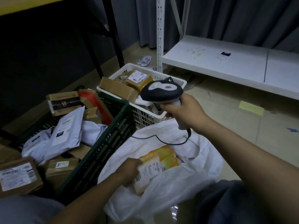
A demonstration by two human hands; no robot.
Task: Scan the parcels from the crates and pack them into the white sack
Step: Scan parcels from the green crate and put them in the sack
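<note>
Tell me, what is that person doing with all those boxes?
The person is packing parcels. The left hand holds a yellow and white parcel at the open mouth of the white sack. The right hand grips a barcode scanner above it. More parcels wait in the dark green crate and the white crate behind it.

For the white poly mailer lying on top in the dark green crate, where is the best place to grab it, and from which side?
Probably pinch the white poly mailer at its raised upper corner, coming from above. It lies flat and tilted on other parcels in the dark green crate, so that edge looks free, and the film is thin enough to pinch.
</note>
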